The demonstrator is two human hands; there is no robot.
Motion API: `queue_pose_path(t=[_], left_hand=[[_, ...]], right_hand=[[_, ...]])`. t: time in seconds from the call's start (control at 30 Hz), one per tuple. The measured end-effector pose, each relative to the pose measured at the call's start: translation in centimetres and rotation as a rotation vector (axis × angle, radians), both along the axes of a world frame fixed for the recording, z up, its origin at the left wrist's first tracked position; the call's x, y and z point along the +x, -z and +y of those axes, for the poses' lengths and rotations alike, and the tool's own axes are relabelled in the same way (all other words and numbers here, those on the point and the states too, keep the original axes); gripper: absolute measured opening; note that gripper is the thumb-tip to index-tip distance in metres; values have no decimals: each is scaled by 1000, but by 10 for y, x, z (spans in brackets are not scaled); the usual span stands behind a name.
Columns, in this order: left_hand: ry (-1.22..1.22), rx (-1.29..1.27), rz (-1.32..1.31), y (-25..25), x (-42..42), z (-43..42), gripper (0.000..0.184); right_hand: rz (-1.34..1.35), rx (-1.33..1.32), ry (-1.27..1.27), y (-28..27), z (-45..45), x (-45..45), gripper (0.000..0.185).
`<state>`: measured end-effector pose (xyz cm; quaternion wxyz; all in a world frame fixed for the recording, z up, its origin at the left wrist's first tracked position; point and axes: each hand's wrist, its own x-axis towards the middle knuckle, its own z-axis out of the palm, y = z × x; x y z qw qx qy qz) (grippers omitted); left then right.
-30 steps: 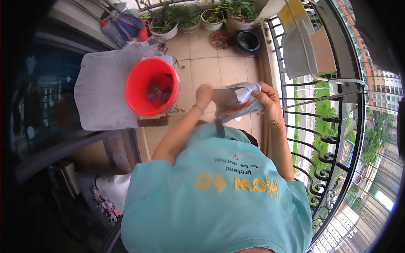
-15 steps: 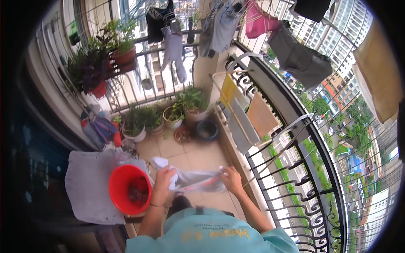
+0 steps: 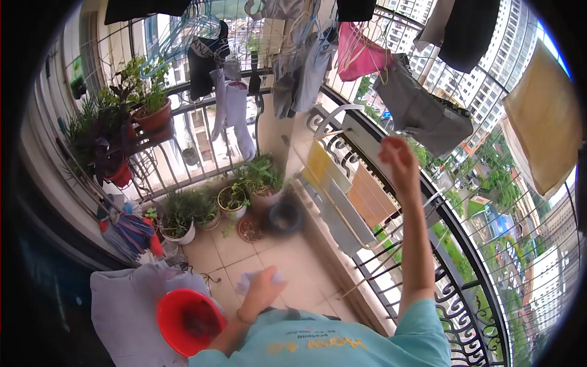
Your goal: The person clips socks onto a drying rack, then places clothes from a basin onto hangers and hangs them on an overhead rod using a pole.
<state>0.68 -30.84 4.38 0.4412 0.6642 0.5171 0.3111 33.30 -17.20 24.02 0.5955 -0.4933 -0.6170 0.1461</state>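
Note:
Low in front of my body, my left hand (image 3: 264, 289) is closed around a bunched light-coloured cloth (image 3: 246, 282); its exact kind is hard to make out. Raised to the right is my right hand (image 3: 400, 160), its fingers loosely bent and apart, with nothing visible in them. Just above that hand, a grey pair of underpants (image 3: 422, 113) hangs from the line. To the left of my left hand, a red bucket (image 3: 188, 321) with something dark inside stands on a cloth-covered surface (image 3: 122, 306).
Overhead hang several hangers (image 3: 183, 37), a pink garment (image 3: 361, 52), pale socks (image 3: 235, 110) and a tan cloth (image 3: 541, 122). A folding rack (image 3: 330, 202) leans along the black railing (image 3: 455, 244). Potted plants (image 3: 232, 202) and a dark basin (image 3: 285, 216) stand on the tiled floor (image 3: 211, 251).
My right hand has let go of the cloth and risen up and right toward the hanging laundry. The cloth, stretched between both hands before, is now bunched in my left hand. The view has shifted.

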Motion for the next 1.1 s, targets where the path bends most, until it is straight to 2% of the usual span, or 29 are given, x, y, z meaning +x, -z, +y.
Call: queue_pose_path(t=[0.03, 0.07, 0.17, 0.3, 0.43, 0.6, 0.7, 0.73, 0.83, 0.97, 1.07, 1.1], left_hand=[[0, 86, 48, 0, -6, 5, 18], [9, 46, 18, -1, -14, 11, 18], [26, -44, -44, -8, -32, 21, 17], [44, 5, 11, -24, -49, 30, 17], [81, 203, 134, -8, -66, 40, 17], [-12, 266, 152, 5, -70, 52, 12], [26, 261, 190, -1, -71, 61, 13], [42, 260, 198, -4, -69, 63, 15], [52, 193, 111, -2, -66, 69, 14], [77, 131, 16, -3, -61, 72, 10], [78, 167, 27, 0, -62, 73, 10], [76, 162, 34, -2, -63, 73, 10]], right_hand=[[-7, 73, 4, -25, 9, 2, 25], [-1, 176, 20, -42, 27, 9, 24], [-140, 101, 212, -102, 58, 16, 32], [-238, 67, 400, -140, 118, 20, 32], [-270, 22, 385, -155, 141, 11, 31], [-319, 79, 337, -155, 183, 8, 30], [-252, 25, 276, -149, 199, -5, 29], [-9, 5, 132, -145, 197, -16, 30], [-31, -1, 117, -144, 204, -22, 31], [-138, -32, 351, -152, 222, -28, 31], [-467, 24, 670, -157, 235, -27, 25], [-508, 1, 699, -158, 240, -26, 23]])
